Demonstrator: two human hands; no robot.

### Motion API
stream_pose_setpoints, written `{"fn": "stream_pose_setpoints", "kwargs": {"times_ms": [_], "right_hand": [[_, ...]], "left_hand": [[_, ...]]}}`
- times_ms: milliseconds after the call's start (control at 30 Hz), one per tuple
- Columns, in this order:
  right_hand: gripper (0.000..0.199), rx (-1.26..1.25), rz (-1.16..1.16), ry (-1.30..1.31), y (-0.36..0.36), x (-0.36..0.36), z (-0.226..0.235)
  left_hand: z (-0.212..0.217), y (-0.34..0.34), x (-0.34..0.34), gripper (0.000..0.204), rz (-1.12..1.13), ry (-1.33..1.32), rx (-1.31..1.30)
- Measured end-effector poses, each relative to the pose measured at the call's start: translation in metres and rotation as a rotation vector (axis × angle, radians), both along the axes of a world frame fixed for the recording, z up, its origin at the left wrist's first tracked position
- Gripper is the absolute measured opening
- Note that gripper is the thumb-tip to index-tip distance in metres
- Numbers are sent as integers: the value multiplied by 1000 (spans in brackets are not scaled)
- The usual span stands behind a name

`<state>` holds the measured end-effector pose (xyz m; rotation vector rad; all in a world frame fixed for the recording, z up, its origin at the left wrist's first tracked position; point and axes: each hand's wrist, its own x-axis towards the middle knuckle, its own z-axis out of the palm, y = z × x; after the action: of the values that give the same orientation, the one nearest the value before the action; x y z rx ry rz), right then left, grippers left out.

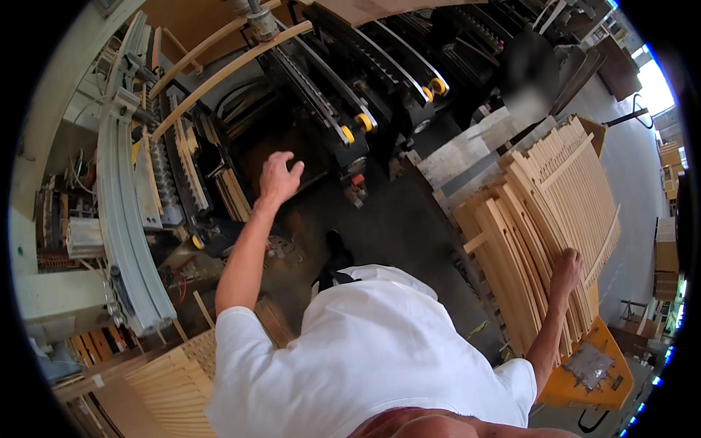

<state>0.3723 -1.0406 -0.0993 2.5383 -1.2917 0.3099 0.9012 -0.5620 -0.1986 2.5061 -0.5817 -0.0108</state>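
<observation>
My left hand (pixel 280 177) is raised in front of the machine with nothing in it, its fingers apart. To my right is a big stack of pale wooden slats (pixel 537 219), laid side by side in layers. My right hand (pixel 567 271) lies on top of this stack, its fingers curled over a wooden slat near the stack's right part; the fingertips are partly hidden. Two long wooden strips (pixel 230 77) span the machine's left part, beyond my left hand.
Ahead is the machine with dark rails (pixel 321 87) and yellow rollers (pixel 363 122). A grey metal beam (pixel 128 212) stands at the left. An orange-yellow cart (pixel 602 358) sits under the slat stack. More slats (pixel 175 387) lie behind me at the lower left.
</observation>
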Motion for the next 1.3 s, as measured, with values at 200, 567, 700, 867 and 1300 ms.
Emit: {"fn": "stream_pose_setpoints", "kwargs": {"times_ms": [200, 567, 700, 867, 1300], "right_hand": [[20, 10, 95, 116, 9, -3, 11], [34, 153, 336, -115, 142, 224, 162], [40, 258, 651, -139, 168, 342, 156], [50, 354, 1136, -75, 202, 500, 111], [47, 351, 1812, -41, 392, 831, -57]], "left_hand": [[4, 8, 185, 45, 170, -203, 155], [22, 26, 351, 63, 304, -323, 472], [29, 37, 312, 35, 96, -201, 349], [45, 21, 151, 34, -78, 76, 129], [36, 70, -47, 40, 70, 485, -38]]}}
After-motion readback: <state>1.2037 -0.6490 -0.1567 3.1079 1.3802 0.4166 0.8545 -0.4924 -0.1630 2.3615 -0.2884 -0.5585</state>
